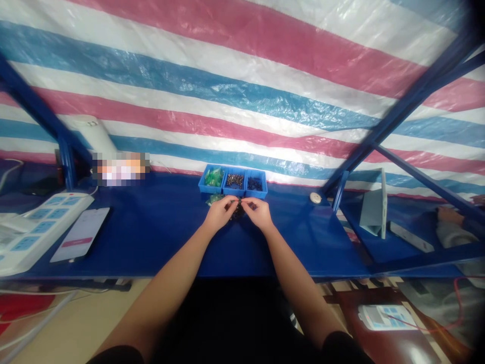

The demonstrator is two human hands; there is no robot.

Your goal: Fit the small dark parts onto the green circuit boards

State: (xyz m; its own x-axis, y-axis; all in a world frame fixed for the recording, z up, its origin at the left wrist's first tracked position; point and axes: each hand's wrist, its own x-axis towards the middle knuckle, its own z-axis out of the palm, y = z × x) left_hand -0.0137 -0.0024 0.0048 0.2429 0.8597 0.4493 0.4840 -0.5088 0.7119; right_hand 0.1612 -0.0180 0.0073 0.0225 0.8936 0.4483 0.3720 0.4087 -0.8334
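My left hand [220,211] and my right hand [258,212] meet over the blue table, fingertips pinched close together. Whatever lies between the fingers is too small to make out. Just under and between them is a small pile of dark pieces [238,212]. Beside my left hand lies a green piece or packet [214,198]. Behind the hands, three blue bins stand in a row: the left bin [210,189] has green packets [213,177], the middle bin [234,192] has small metallic parts [235,181], the right bin [256,194] has dark parts [255,184].
On the left lie a phone [81,235] and a white power strip [45,225]. A round cream-coloured object [315,197] sits near the right frame post. Beyond it are a propped tablet [373,210] and another person's hand [450,215]. A striped sheet [235,91] hangs behind.
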